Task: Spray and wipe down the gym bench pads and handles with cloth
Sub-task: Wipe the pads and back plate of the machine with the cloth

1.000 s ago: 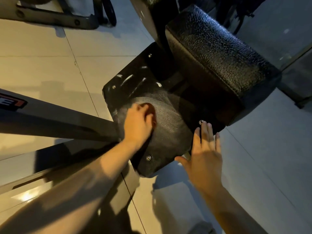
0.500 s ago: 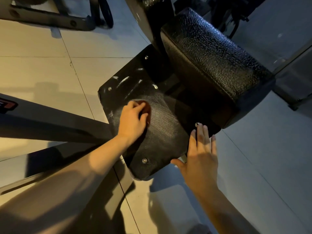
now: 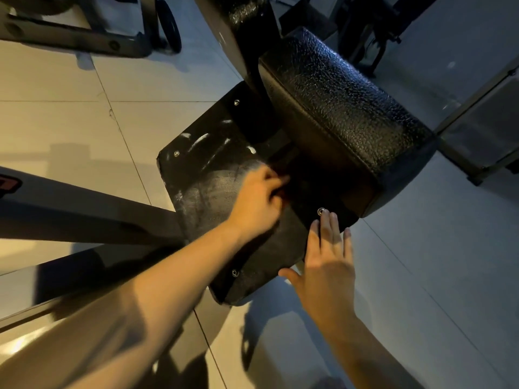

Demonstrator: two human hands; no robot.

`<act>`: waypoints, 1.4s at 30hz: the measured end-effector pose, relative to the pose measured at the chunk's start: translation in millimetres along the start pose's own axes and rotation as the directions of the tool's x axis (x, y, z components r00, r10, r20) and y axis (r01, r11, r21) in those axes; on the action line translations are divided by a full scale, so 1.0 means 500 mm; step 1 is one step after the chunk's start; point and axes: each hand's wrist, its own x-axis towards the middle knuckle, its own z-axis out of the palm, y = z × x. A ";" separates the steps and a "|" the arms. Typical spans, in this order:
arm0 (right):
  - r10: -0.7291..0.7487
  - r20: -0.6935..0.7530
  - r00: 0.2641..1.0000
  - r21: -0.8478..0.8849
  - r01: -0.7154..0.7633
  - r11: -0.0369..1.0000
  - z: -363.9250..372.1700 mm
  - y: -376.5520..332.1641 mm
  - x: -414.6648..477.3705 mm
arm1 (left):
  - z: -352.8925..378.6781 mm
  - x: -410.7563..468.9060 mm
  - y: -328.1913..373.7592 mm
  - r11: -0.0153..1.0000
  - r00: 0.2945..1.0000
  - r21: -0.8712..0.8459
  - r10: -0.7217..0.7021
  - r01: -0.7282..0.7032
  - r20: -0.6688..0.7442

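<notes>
Left hand (image 3: 257, 200) further right on black plate (image 3: 207, 192), nearer pad (image 3: 342, 102) — fingers curled round reddish cloth (image 3: 283, 189). Right hand (image 3: 328, 265) flat on plate edge, fingers straight.

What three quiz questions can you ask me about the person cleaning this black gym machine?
1. True or false: the right hand lies flat, fingers straight, at the edge of the black plate.
2. Which hand holds the cloth? A: left hand. B: right hand.
3. Fill in: the white streaks sit on the black plate's ____ end, far or near.
Key: 1 true; 2 A; 3 far.
</notes>
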 end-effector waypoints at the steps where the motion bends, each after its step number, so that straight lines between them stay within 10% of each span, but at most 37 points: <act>1: 0.005 0.001 1.000 0.002 -0.005 1.000 -0.001 -0.002 0.000 | 0.010 -0.011 0.026 0.996 0.993 -0.033 0.090 -0.087 0.078; 4: 0.011 -0.006 1.000 0.020 -0.010 1.000 -0.002 -0.001 0.000 | 0.015 0.000 0.033 0.976 0.967 -0.020 0.216 -0.215 0.132; 12: -0.023 -0.028 0.999 0.030 0.023 0.999 0.015 0.004 -0.005 | -0.029 0.009 -0.092 0.936 0.926 -0.009 -0.348 0.351 -0.148; 16: -0.029 -0.043 0.999 0.004 0.029 1.000 0.009 0.006 -0.002 | 0.012 -0.064 0.003 0.998 1.000 -0.053 -0.018 0.017 -0.022; 20: -0.036 -0.067 0.997 0.036 0.038 0.999 0.008 0.012 -0.003 | 0.005 -0.094 0.006 0.950 0.928 -0.001 0.306 -0.313 0.213; 27: -0.034 -0.088 0.996 0.047 0.038 0.998 0.015 0.009 -0.006 | -0.040 -0.119 -0.144 0.951 0.958 0.133 -0.264 0.278 -0.108; 36: -0.034 -0.046 0.998 -0.002 0.034 0.999 0.009 0.010 -0.002 | 0.010 -0.179 -0.042 0.959 0.950 0.090 0.247 -0.267 0.191; 42: -0.023 -0.034 0.999 0.003 0.023 1.000 0.011 0.007 -0.002 | -0.037 -0.163 -0.171 0.922 0.915 0.062 -0.369 0.383 -0.162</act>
